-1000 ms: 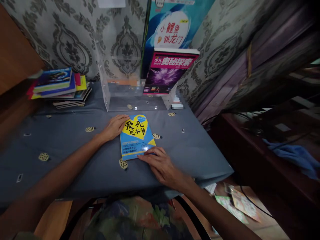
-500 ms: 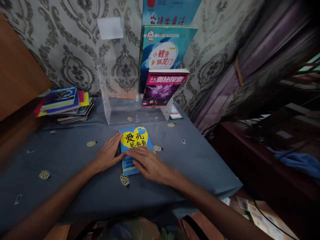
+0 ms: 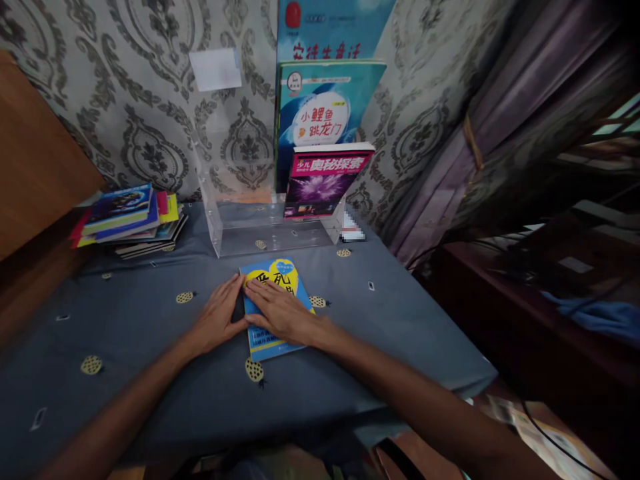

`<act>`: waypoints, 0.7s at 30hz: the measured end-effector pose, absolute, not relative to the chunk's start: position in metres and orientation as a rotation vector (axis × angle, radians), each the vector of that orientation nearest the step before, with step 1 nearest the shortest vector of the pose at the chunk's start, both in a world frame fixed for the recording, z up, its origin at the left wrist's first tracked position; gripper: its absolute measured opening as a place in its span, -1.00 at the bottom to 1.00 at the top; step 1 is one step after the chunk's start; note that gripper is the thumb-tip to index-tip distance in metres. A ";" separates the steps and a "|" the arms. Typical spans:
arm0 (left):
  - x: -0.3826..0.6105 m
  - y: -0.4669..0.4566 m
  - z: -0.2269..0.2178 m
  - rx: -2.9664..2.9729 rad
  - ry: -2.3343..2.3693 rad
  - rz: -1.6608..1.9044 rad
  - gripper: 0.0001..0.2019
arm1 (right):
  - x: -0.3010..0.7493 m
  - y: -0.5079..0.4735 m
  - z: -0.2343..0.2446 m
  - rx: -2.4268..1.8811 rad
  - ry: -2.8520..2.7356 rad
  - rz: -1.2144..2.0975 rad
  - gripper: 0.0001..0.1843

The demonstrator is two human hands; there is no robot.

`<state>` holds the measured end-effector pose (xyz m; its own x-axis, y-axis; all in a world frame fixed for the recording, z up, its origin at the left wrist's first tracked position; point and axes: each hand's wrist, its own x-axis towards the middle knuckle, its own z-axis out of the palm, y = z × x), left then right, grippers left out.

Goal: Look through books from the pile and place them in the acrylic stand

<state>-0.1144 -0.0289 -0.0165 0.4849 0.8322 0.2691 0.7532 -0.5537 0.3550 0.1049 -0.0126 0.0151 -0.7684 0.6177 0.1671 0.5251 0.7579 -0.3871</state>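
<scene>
a blue and yellow book is laid flat just below the centre of the frame, on a grey-blue tablecloth printed with pineapples. its cover is partly hidden by the right hand, which is spread palm down across it, the fingers pointed to the upper left and the thumb held apart from them. the book's left edge is met by the fingers of the left hand, which is rested left of centre, its thumb and fingers likewise parted; by neither hand is the book clamped. whether the two thumb tips are touching cannot be told. in the upper middle, a clear stand is set beyond the book, and in its right half a magenta book is propped up in front of a teal book, with a taller blue book seen behind at the top edge. at the left, a stack of books is piled unevenly. at the upper right, a purple curtain is gathered by a tie.
</scene>
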 end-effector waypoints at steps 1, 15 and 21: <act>-0.114 -0.029 -0.016 2.538 1.384 0.614 -0.17 | 0.106 -0.011 0.014 -0.928 -2.664 0.456 -0.29; -0.113 -0.030 -0.012 2.546 1.403 0.581 -0.19 | 0.128 0.035 -0.004 -1.363 -2.380 0.375 -0.32; -0.111 -0.032 -0.005 2.574 1.411 0.462 -0.30 | 0.146 0.048 -0.009 -1.218 -2.316 0.611 -0.37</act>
<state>-0.1111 -0.0316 -0.0045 0.5045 0.8429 0.1869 0.7903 -0.5380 0.2932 0.1464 0.0480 -0.0095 -0.5086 0.8414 0.1828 0.6418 0.5121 -0.5708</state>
